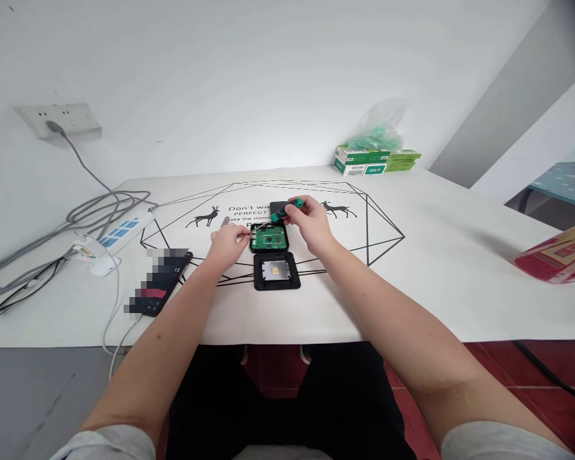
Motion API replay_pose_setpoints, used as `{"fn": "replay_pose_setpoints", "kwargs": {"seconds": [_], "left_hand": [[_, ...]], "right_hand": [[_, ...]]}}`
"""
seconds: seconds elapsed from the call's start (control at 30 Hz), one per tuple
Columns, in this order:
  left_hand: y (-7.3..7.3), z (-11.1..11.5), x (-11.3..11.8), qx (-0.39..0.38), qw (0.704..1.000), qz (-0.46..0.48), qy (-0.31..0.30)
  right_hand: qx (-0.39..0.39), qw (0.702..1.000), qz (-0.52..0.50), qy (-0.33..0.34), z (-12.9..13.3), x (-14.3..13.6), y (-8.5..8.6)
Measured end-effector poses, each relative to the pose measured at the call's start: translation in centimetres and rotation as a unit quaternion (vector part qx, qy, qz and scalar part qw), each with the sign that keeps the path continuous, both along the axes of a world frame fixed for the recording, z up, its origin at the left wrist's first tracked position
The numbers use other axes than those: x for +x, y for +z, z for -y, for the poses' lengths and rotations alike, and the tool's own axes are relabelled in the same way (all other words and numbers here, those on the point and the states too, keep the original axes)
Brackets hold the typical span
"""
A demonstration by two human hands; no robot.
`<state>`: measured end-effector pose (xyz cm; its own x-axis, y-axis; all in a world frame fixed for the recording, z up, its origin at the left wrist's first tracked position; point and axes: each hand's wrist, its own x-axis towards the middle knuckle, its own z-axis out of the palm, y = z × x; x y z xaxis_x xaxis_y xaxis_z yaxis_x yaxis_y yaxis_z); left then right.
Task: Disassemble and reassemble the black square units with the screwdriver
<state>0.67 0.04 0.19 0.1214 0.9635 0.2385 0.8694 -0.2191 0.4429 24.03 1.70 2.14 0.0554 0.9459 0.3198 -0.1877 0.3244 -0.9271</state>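
My right hand (311, 223) grips a screwdriver (287, 209) with a green and black handle. Its thin shaft slants down to the left over a green circuit board (271, 239), which sits in a small black case. At the case's left edge, my left hand (230, 245) has its fingertips pinched together close to the screwdriver's tip; whatever lies between them is too small to tell. Just in front of the case lies a square black cover (276, 284) with a silver metal plate inside. Behind the case is a dark flat object (278, 207), partly hidden by the screwdriver.
A phone (172, 281) lies left of my left forearm, near a white power strip (124, 233), coiled grey cables and eyeglasses (26, 287). Green and white boxes (361, 160) under a plastic bag stand against the wall. A red package (558, 252) is at the right edge.
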Motion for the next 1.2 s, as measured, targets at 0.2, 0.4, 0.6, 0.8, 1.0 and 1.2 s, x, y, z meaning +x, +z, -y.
{"fn": "replay_pose_setpoints", "kwargs": {"seconds": [0.2, 0.4, 0.6, 0.8, 1.0, 1.2], "left_hand": [[-0.1, 0.0, -0.1, -0.001, 1.000, 0.017, -0.015], [-0.2, 0.0, -0.2, 0.006, 0.994, 0.068, -0.091], [-0.1, 1.1, 0.3, -0.082, 0.966, 0.096, -0.226], [0.5, 1.7, 0.4, -0.130, 0.952, 0.072, -0.268], [0.8, 1.8, 0.4, -0.132, 0.951, 0.047, -0.277], [0.9, 1.9, 0.4, -0.135, 0.952, 0.044, -0.271]], "right_hand": [[0.015, 1.000, 0.012, 0.009, -0.2, 0.1, -0.3], [0.088, 0.994, 0.034, 0.057, -0.7, 0.7, -0.8], [0.203, 0.971, 0.099, 0.084, 0.5, -0.2, -1.2], [0.255, 0.950, 0.160, 0.079, 1.8, -0.9, -1.2], [0.280, 0.938, 0.188, 0.077, 2.3, -1.1, -1.2], [0.296, 0.928, 0.213, 0.079, 2.8, -1.6, -1.3]]}}
